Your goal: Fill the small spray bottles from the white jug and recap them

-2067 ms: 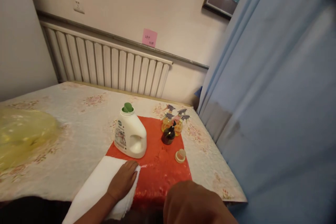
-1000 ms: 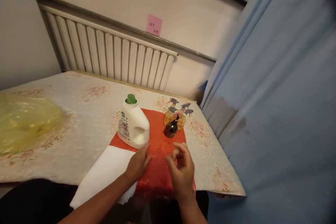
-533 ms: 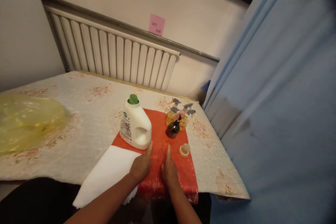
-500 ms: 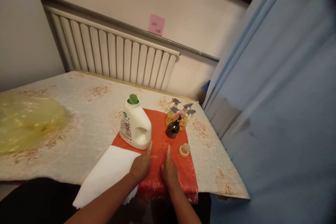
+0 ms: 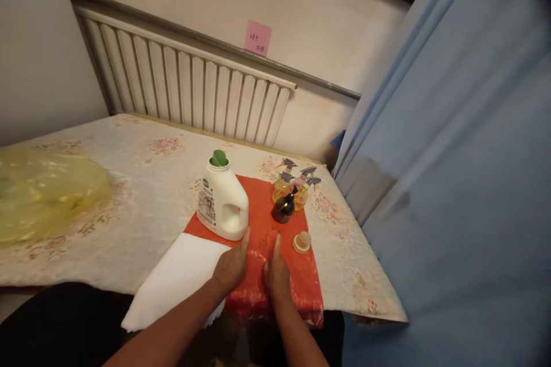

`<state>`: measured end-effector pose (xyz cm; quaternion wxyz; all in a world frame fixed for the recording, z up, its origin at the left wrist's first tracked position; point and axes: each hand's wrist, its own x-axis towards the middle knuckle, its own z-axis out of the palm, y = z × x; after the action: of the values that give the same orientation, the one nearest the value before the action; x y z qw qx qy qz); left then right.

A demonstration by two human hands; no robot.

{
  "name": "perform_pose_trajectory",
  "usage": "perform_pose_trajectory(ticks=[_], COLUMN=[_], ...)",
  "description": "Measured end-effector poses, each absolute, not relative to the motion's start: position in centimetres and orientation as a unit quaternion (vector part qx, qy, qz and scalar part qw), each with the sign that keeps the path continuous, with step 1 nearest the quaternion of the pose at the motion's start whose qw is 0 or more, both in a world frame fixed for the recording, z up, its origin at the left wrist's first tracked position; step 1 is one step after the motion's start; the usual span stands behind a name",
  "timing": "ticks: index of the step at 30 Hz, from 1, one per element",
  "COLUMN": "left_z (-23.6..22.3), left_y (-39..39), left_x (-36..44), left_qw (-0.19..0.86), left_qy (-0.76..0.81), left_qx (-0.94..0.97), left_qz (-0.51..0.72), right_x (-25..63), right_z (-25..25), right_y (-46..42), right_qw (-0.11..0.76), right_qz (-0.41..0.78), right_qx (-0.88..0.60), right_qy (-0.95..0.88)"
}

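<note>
My left hand (image 5: 233, 264) rests by the red plastic sheet (image 5: 253, 288), its fingers stretched forward close to the base of a white jug (image 5: 222, 200). This jug stands upright, with a handle, a label and a green inner spout but no cap on top. A short gap to the right, my right hand (image 5: 276, 273) points forward over the sheet, fingers extended. Neither hand holds anything. Beyond the right hand stands a dark pump bottle (image 5: 283, 210), with a pale cap (image 5: 302, 242) nearer to me. A folded white cloth (image 5: 181, 275) lies partly under my left forearm.
Several spray bottles (image 5: 299, 195) with grey triggers stand behind the pump bottle. At the left lies a yellow plastic bag (image 5: 51, 195) on the floral bedcover (image 5: 142, 183). A radiator (image 5: 185, 89) runs along the wall, and a blue curtain (image 5: 439, 155) hangs at the right.
The view has shifted very slightly. Both hands keep almost the same place and pose, and the objects stay where they were.
</note>
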<state>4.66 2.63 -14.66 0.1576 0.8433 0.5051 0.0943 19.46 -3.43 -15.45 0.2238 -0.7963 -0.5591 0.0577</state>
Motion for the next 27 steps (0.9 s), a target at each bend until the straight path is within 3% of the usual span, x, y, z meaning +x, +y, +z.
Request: perform_pose_trajectory(ticks=[27], left_z=[-14.34], left_y=[2.28], left_x=[4.69], left_qw=[0.143], left_qy=[0.511], left_qx=[0.843], left_qz=[0.091], right_x=[19.63], right_z=[-15.5], right_y=[-3.57], right_qw=[0.226], right_qz=[0.05], right_qx=[-0.789], right_qy=[-0.569])
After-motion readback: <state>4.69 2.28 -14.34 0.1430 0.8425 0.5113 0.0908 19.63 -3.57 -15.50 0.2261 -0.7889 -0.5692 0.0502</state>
